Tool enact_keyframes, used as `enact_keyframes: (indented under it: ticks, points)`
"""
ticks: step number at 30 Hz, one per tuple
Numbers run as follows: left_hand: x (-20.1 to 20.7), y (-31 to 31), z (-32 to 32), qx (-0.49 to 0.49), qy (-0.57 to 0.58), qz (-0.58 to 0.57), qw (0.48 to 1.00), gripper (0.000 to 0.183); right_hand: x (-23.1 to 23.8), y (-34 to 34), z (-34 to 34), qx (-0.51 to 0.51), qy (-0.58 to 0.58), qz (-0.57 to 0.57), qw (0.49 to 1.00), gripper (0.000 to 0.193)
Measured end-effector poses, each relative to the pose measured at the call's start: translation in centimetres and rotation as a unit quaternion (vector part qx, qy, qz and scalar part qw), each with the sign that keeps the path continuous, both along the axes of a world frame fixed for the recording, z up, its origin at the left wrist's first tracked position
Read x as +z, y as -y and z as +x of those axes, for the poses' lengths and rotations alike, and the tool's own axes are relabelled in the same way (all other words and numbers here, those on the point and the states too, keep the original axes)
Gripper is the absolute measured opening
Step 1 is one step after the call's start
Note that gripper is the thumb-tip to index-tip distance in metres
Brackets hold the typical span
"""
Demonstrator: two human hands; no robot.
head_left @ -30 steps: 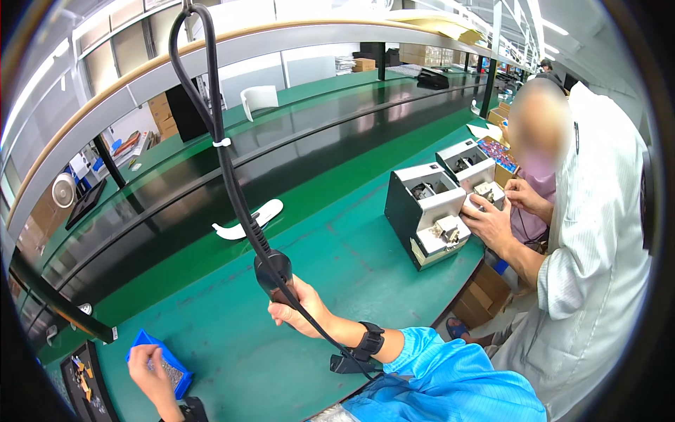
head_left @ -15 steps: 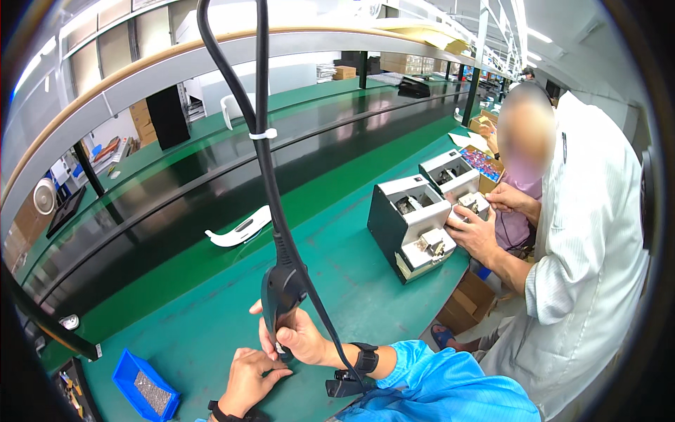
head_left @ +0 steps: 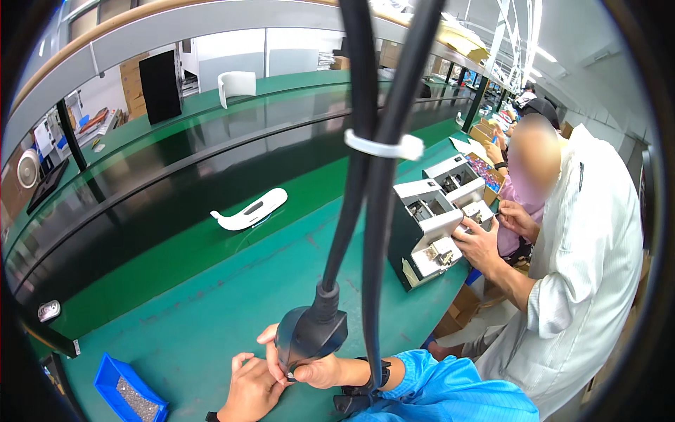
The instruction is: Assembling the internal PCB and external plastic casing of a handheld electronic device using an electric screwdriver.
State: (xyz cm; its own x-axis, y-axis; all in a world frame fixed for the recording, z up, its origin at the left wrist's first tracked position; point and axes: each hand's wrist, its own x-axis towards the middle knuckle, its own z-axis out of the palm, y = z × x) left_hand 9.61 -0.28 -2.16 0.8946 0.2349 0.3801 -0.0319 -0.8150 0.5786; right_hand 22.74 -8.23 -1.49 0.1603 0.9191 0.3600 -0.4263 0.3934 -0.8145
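Note:
A black power plug [head_left: 309, 337] hangs on its thick black cord [head_left: 343, 232] in front of my right hand [head_left: 325, 373]. The fingers and thumb of that hand are closed around its lower end. A small bit of metal shows by the thumb tip. Right beside it, my left hand [head_left: 249, 390] is curled, its fingertips meeting at the bottom of the plug; whatever they pinch is hidden. A white cable tie [head_left: 383, 145] binds two strands of cord. Left of my hands, a blue bin [head_left: 105, 383] holds many tiny grey metal parts.
Two black-and-silver bench machines [head_left: 425, 232] stand at the right on the green table [head_left: 204, 316]. A co-worker in a pale coat [head_left: 590, 232] has both hands at them. A white curved shell [head_left: 253, 209] lies on the green strip beside the dark conveyor [head_left: 169, 218].
The view has shifted, and the plug and cord now look larger and nearer. My hands have drawn closer together, with the left fingertips now touching beside the right ones.

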Motion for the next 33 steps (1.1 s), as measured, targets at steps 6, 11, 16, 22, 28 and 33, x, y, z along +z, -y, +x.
enact_keyframes:
  ticks: [6,11,16,22,28,33]
  points:
    - [-0.1,0.0,0.0,0.017,-0.006,0.013,1.000,0.013,0.0,-0.2,0.0,0.009,-0.039,0.012,0.999,0.073]
    - [0.7,0.0,-0.4,0.015,-0.012,-0.018,1.000,0.012,0.9,0.1,0.2,0.010,-0.054,0.013,0.998,0.073]
    - [-0.2,-0.5,-1.1,0.114,-0.013,0.023,0.993,0.012,0.8,0.0,0.0,-0.042,0.013,0.007,0.999,0.070]
    - [0.9,-1.4,-1.5,0.066,0.049,0.043,0.996,0.011,0.5,-0.1,0.6,-0.130,0.052,0.047,0.989,0.064]
    - [4.5,-1.3,-4.8,0.104,0.097,0.123,0.982,0.009,1.5,-0.5,0.4,-0.142,0.049,0.059,0.987,0.068]
    - [6.6,-2.8,-9.9,0.183,0.074,0.209,0.958,0.019,0.9,-1.2,0.1,-0.143,0.044,0.050,0.987,0.067]
